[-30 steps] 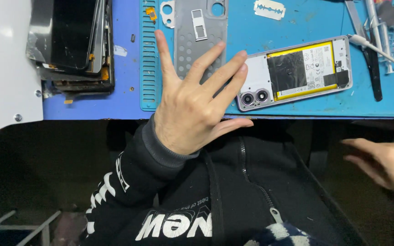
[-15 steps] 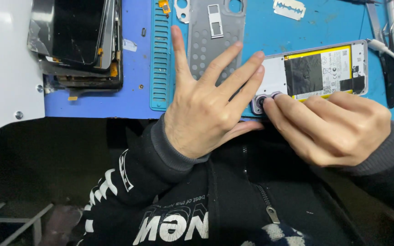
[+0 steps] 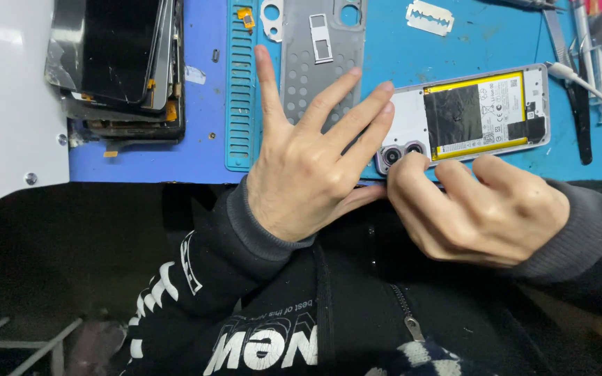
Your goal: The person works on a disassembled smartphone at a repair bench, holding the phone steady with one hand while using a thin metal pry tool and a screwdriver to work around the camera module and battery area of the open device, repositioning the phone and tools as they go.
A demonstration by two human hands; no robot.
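Right hand curled, fingertips pinching near edge of opened phone by twin camera lenses. Left hand splayed wide, holds nothing, fingertips pressing phone's left end. Phone lies back-off on blue mat, yellow-edged battery exposed. Step, by my reading: steadying phone while working camera corner. Next move calls for light, precise fingertip pressure. Grey back cover beside, razor blade near, cracked screens well apart.

A blue mat covers the bench, bearing an opened phone, grey back cover, razor blade, stacked broken screens and tweezers.
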